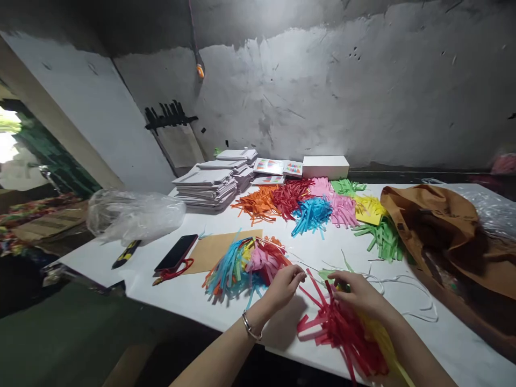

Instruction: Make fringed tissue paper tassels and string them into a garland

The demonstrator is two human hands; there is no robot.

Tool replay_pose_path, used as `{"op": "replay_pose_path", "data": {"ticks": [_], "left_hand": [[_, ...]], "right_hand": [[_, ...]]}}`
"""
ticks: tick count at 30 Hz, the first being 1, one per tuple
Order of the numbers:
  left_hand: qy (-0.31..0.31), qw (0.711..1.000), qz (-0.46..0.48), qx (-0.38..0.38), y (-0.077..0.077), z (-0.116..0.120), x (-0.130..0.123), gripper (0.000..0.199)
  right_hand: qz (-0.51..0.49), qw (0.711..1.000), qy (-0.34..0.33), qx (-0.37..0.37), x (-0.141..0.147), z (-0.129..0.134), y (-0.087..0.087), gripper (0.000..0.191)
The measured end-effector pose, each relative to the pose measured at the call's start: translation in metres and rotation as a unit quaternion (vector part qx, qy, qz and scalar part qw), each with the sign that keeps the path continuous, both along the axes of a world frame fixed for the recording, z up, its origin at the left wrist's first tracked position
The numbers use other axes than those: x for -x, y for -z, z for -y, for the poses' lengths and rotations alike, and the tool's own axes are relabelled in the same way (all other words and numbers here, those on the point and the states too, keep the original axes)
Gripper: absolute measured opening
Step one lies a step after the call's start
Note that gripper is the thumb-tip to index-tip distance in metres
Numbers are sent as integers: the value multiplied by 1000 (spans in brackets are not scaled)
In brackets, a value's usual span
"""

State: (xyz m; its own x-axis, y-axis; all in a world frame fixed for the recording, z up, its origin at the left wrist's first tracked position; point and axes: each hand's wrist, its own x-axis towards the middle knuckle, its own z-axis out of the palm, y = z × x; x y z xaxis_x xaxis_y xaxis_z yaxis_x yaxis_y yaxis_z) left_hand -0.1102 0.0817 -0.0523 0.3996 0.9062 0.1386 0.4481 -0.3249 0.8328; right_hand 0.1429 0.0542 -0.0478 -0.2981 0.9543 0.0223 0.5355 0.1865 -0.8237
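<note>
My right hand point(355, 290) is closed over the top of a red paper tassel point(342, 333), whose cut strips spread over the front of the white table. Yellow strips point(381, 338) hang beneath my right wrist. To the left, my left hand point(285, 284), with a metal bangle on its wrist, has thumb and fingers drawn together; what they pinch, if anything, is too small to make out. Beside it lies a bunch of multicoloured tassels point(244, 266) in blue, orange, yellow and pink. White string point(423, 282) loops across the table right of my right hand.
Fringed paper bundles point(312, 212) in several colours lie farther back. Behind them stand stacked white cards point(205, 185) and a white box point(325, 166). A phone point(176, 252), a cutter point(127, 254), brown paper point(209, 249) and plastic point(135, 215) are left; brown cloth point(439, 226) is right.
</note>
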Motion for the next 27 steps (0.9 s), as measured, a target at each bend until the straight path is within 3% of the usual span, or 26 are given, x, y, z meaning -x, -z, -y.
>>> {"op": "replay_pose_path", "data": {"ticks": [2,6,10,13,18,21,24,27], "left_hand": [[11,1000,15,16,2,5,-8,24],[45,997,53,38,5,16,-33,43],[42,996,71,31,3,14,-44,20],[25,998,60,18,-6,1,-21,15],[-4,999,34,6,-31,-23,57,18],[-23,999,24,3,-40,-28,88,23],[-25,999,24,7,-39,-26,95,27],[-12,999,29,17,-31,-21,85,27]], "right_hand": [[6,1000,-3,-8,4,0,-1,25],[-2,1000,-1,-27,14,4,-7,16],[-14,999,10,-35,15,9,-12,20],[-24,999,29,-37,1,10,-13,19],[-49,996,67,-28,-31,12,-11,24],[-73,995,61,-25,-32,12,-8,26],[-91,994,45,-25,-22,10,-6,25],[-97,994,39,-27,-14,7,-4,26]]}}
